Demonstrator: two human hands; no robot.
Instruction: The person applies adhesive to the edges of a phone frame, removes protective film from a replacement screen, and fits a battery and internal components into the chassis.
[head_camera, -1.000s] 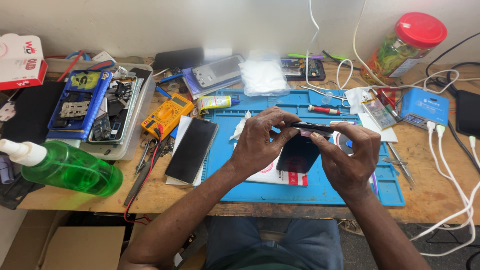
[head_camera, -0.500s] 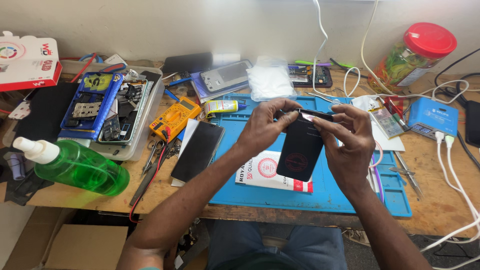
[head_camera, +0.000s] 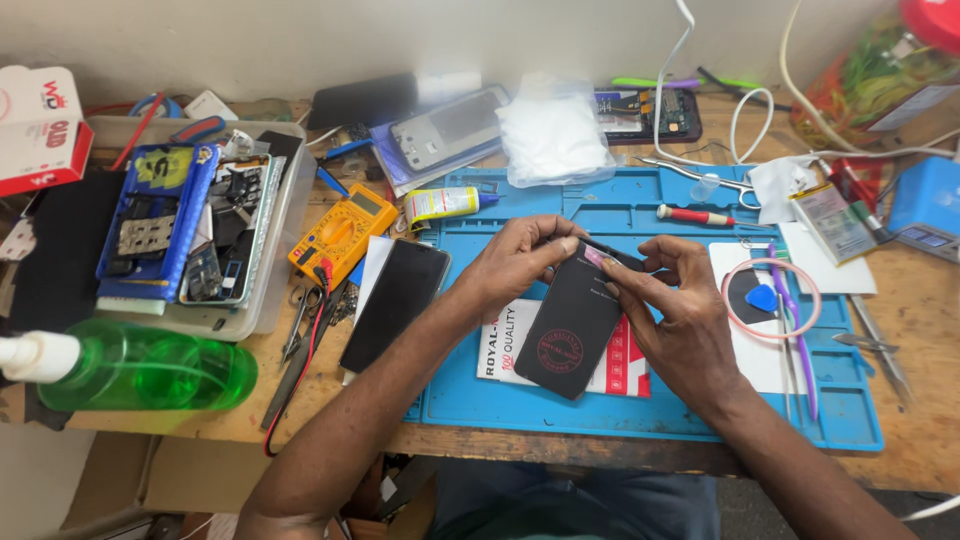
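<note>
Centrally, over the blue repair mat (head_camera: 620, 420), I see both hands pinching a black phone panel (head_camera: 572, 335) at its far end: left hand (head_camera: 515, 262), right hand (head_camera: 680, 315). Its long axis slants toward the surface's near edge.

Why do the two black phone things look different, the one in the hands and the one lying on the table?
The black panel in the hands is tilted, held at its top end by the left hand and right hand; the black phone lies flat, untouched. The panel has a round red mark and a pink tab; the phone's face is plain and glossy. The panel is over the blue mat; the phone lies at the mat's left edge. Both are dark rectangles.
</note>
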